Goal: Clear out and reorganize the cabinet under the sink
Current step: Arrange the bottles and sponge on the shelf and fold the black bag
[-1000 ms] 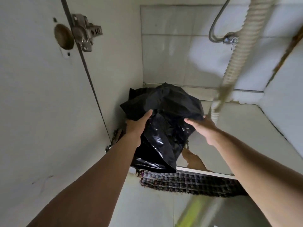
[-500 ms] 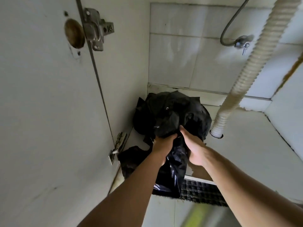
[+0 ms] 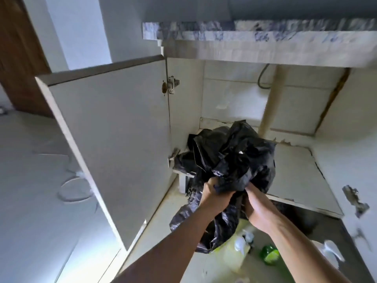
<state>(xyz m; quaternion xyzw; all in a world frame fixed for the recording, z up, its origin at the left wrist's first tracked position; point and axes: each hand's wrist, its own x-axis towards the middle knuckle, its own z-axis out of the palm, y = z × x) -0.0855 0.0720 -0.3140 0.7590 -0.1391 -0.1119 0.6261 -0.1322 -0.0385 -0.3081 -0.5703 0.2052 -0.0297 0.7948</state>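
A crumpled black plastic rubbish bag [image 3: 228,158] bulges over the near left edge of the white cabinet floor [image 3: 293,172], its lower folds hanging down in front of the cabinet between the two forearms. Both hands meet at its middle: the left hand [image 3: 214,198] has its grip closed round a bunched fold, and the right hand [image 3: 258,207], just beside it, clutches the plastic too. The open white cabinet door [image 3: 114,144] stands at the left. A pale drain pipe [image 3: 270,103] rises behind the bag. On the floor near the arms lie a yellowish plastic bottle [image 3: 234,254], a green bottle [image 3: 270,254] and a white spray bottle [image 3: 331,252].
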